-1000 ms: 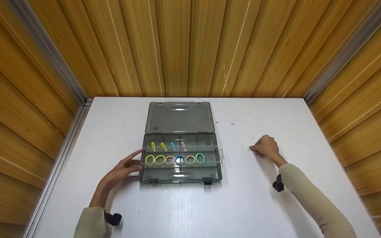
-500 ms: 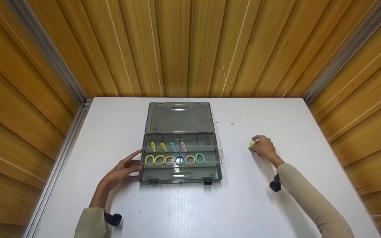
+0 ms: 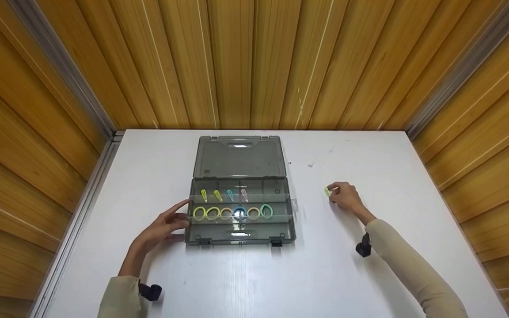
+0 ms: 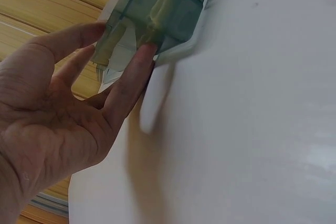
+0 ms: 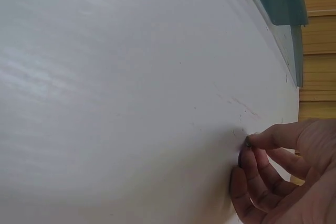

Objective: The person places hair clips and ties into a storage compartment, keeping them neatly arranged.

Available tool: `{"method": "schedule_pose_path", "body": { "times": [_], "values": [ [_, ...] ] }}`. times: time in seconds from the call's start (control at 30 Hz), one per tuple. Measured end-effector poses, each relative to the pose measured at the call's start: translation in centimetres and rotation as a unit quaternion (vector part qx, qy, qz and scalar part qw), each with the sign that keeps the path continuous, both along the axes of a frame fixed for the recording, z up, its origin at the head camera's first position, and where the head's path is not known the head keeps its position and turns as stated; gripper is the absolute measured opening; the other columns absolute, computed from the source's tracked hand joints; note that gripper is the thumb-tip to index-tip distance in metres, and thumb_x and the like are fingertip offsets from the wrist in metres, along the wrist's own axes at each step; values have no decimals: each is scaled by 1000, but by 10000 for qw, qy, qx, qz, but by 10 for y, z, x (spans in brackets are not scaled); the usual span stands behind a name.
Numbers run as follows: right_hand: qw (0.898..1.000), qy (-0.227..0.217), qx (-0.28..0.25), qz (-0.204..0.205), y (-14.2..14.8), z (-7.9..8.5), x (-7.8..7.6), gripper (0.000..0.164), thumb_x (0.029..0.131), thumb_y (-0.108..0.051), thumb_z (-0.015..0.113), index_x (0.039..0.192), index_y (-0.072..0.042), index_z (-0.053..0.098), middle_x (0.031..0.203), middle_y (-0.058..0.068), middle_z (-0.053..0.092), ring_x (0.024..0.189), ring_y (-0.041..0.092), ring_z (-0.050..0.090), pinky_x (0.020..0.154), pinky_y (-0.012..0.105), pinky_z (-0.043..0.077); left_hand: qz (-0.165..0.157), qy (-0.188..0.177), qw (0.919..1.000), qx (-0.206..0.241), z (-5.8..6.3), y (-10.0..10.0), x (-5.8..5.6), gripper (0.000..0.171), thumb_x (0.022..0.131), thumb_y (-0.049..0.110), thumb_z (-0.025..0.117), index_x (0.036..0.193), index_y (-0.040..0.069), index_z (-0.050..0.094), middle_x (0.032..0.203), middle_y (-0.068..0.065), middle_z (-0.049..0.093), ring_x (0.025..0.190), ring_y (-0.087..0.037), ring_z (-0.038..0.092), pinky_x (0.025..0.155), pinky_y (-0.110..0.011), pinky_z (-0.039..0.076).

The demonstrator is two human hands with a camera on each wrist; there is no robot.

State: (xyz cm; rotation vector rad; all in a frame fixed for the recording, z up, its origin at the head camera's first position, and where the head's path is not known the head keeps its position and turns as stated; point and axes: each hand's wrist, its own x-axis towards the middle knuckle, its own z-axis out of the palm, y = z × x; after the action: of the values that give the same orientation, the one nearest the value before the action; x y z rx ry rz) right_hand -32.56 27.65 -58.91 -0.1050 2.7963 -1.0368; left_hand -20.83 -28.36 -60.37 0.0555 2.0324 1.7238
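My right hand (image 3: 345, 195) pinches a yellow-green snap hair clip (image 3: 327, 191) above the table, to the right of the box. In the right wrist view, the thumb and curled fingers (image 5: 273, 169) meet at their tips, and the clip hardly shows. A smoky grey compartment box (image 3: 241, 232) stands with its lid laid back. Against its left side rest the extended fingers of my left hand (image 3: 161, 229), as the left wrist view confirms at the box wall (image 4: 181, 22). Inside, several hair clips (image 3: 218, 195) line the back row, and several ring-shaped hair ties (image 3: 213, 213) line the middle row.
The lid (image 3: 239, 158) lies flat behind the box. Small clear bits (image 3: 310, 164) are on the white table (image 3: 325, 274) to the right of the lid. Wooden panel walls (image 3: 232, 66) enclose the back and sides.
My right hand has lifted the hair clip off the table and shifted a little left towards the box. The left hand stays in place at the box's side.
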Motion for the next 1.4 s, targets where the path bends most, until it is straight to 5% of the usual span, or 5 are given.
{"method": "schedule_pose_path", "body": {
  "times": [0.5,0.97,1.4],
  "values": [
    [9996,205,171,43,-7,-1,-6,24,93,-6,67,112,9,71,90,22,74,67,11,60,63,24,45,-48,37,10000,22,-1,0,1,75,101,21,65,164,27,24,153,-30,38,131,-41,55,102,-56,54],
    [9987,-61,-474,161,-24,19,-13,27,96,0,63,119,13,66,96,29,72,73,29,72,55,17,48,54,-9,10000,-39,-1,0,0,74,102,19,64,164,27,25,151,-29,40,129,-38,57,104,-58,53],
    [9936,-173,-1058,362,-56,32,-13,27,97,0,63,122,10,64,100,26,72,76,17,71,58,19,51,-25,25,10000,27,-2,-1,0,75,101,21,65,164,25,24,150,-29,41,128,-38,58,104,-57,52]
  ]
}}
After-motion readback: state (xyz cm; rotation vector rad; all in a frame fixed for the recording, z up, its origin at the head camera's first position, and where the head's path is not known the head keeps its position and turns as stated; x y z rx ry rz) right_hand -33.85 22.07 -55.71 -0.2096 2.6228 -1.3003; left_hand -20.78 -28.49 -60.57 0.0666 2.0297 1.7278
